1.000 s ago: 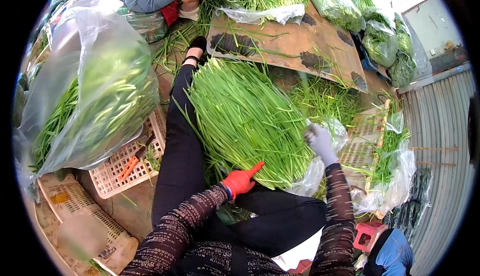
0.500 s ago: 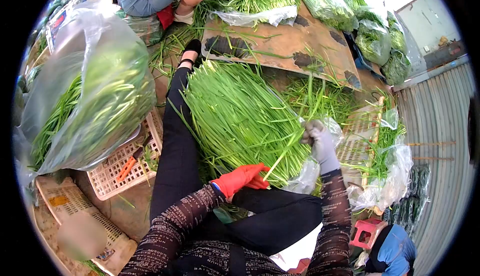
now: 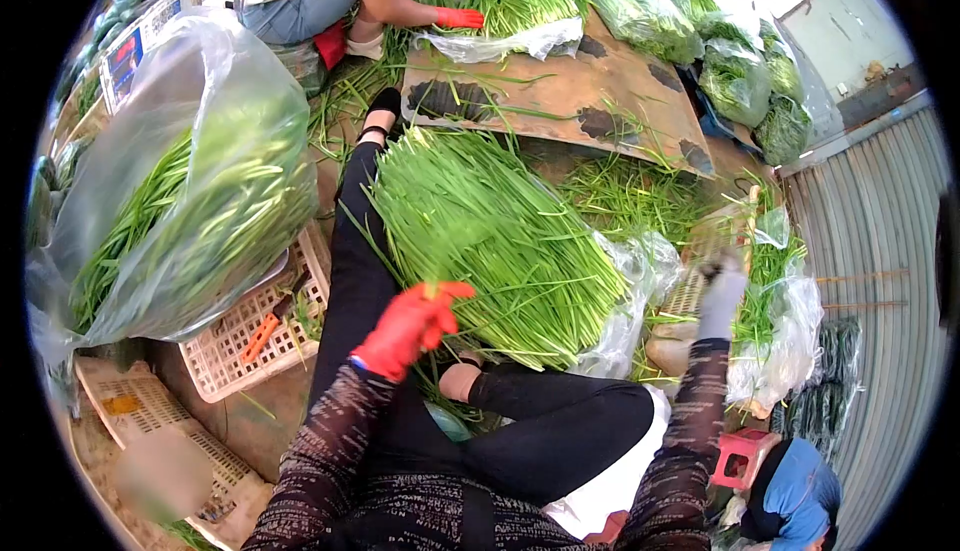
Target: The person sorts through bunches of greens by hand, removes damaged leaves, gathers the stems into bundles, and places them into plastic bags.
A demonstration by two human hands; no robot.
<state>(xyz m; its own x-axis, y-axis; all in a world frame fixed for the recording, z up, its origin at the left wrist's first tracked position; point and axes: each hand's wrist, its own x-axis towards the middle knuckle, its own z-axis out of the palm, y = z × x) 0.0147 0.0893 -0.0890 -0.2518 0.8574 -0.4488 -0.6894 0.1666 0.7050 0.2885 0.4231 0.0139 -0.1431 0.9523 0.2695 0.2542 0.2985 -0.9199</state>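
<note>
A big heap of Chinese chives (image 3: 490, 241) lies in front of me between my legs, their long flat leaves mostly pointing the same way. My left hand (image 3: 402, 329), in a red glove, is closed near the heap's near-left edge, around a small bit of chives (image 3: 436, 251) that stands up from the fingers and is blurred. Out to the right, my right hand (image 3: 722, 301) wears a grey glove and is over a light plastic crate (image 3: 690, 291). Motion smears its fingers, so what they hold, if anything, does not show.
Left stands a clear bag of chives (image 3: 190, 221), beside a crate (image 3: 210, 371) with an orange-handled knife (image 3: 262, 338). A worn board (image 3: 560, 101) lies ahead. Beyond it a co-worker's red-gloved hand (image 3: 460, 18) touches more chives. Bagged greens (image 3: 640, 11) fill the back right.
My right hand has moved from the heap's edge out to the right. My left hand has shifted left and up, with the chives now upright in it. The co-worker's gloved hand has come onto their pile.
</note>
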